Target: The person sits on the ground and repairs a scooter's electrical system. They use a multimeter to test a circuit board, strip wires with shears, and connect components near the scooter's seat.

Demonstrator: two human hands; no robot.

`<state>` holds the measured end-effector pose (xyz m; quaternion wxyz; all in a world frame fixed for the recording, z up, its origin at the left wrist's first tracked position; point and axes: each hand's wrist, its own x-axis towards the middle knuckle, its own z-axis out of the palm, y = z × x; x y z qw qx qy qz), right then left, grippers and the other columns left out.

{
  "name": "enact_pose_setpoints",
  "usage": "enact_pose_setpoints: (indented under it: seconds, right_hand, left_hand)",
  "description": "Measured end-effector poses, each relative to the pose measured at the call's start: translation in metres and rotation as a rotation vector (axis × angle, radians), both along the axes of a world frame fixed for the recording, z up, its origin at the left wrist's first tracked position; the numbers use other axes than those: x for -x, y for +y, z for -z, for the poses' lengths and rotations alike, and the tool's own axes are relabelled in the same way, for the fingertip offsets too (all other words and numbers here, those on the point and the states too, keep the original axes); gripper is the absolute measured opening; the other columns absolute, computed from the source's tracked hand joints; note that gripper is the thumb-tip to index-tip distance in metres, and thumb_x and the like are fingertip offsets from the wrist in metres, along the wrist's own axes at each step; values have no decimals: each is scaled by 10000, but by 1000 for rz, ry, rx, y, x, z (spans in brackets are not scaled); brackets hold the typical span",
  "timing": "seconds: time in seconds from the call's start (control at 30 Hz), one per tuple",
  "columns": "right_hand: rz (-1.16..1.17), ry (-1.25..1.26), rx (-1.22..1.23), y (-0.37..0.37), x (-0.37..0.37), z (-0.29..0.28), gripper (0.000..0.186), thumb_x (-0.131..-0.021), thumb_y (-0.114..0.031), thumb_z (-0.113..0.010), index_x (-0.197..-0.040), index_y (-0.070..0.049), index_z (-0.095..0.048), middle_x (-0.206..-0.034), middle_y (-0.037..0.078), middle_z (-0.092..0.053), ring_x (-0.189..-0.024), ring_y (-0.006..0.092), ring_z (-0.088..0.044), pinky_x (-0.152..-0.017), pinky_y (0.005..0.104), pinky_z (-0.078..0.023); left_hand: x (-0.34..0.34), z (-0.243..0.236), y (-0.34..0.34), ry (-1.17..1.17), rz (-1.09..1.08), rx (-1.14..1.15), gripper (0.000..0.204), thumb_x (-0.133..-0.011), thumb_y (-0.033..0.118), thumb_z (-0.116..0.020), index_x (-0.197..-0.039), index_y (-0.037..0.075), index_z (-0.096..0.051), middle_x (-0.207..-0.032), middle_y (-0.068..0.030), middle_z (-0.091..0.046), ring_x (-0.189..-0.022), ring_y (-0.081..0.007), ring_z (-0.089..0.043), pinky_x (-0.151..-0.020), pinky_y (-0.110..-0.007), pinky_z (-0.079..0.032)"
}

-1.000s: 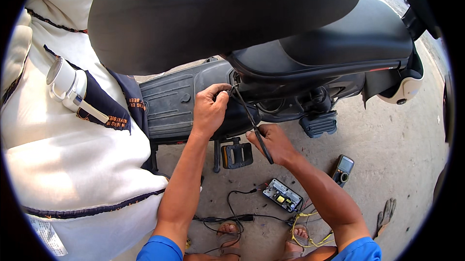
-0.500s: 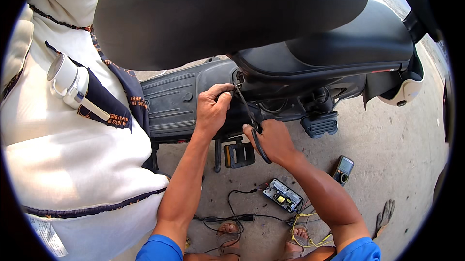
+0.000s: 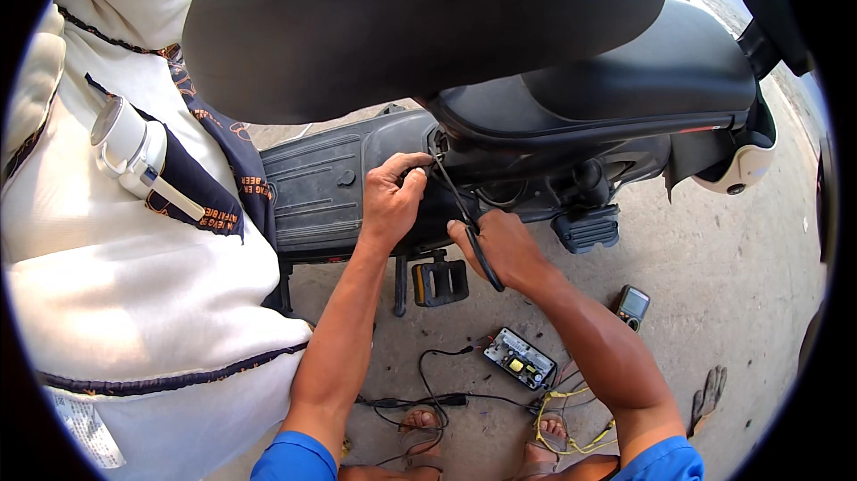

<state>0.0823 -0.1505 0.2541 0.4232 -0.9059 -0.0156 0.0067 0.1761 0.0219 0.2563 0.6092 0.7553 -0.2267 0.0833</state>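
Observation:
My left hand (image 3: 393, 200) is closed, thumb and forefinger pinched at the small opening under the front of the scooter's seat (image 3: 634, 75). What it pinches is too small and dark to make out. My right hand (image 3: 507, 250) grips the dark handles of long, slim pliers (image 3: 453, 184). The tips of the pliers reach up and left to the same opening, close beside my left fingertips. Shadow hides the inside of the opening. Left of my left hand lies the scooter's ribbed grey footboard (image 3: 321, 182).
A raised black seat pad (image 3: 428, 25) overhangs the work. A white quilted cover (image 3: 161, 302) with a white bottle (image 3: 129, 146) fills the left. On the ground lie an opened circuit box (image 3: 520, 359), a meter (image 3: 632, 306), a glove (image 3: 708, 399) and cables (image 3: 446, 400).
My right hand has shifted slightly upward, and the handles of the pliers look closer together. My left hand stays at the opening.

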Motion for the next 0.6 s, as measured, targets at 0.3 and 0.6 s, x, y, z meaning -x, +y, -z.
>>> enact_pose_setpoints:
  seconds: [0.3, 0.6]
  right_hand:
    - [-27, -98, -43, -3, 12, 16, 429, -885, -317, -616, -691, 63, -657, -658, 278, -616, -656, 460, -631, -634, 486, -510]
    - [127, -8, -123, -9, 32, 28, 522, -827, -379, -620, -605, 93, -612, -573, 289, -551, -564, 438, -607, -610, 475, -494]
  left_hand:
    - [0, 3, -12, 1, -149, -23, 167, -850, 78, -712, -963, -42, -737, -788, -44, -716, -689, -58, -603, -625, -228, -491]
    - [-5, -7, -26, 26, -305, -100, 201, -771, 120, -687, -879, -33, -759, -712, -75, -724, -654, -98, -655, -626, -243, -513]
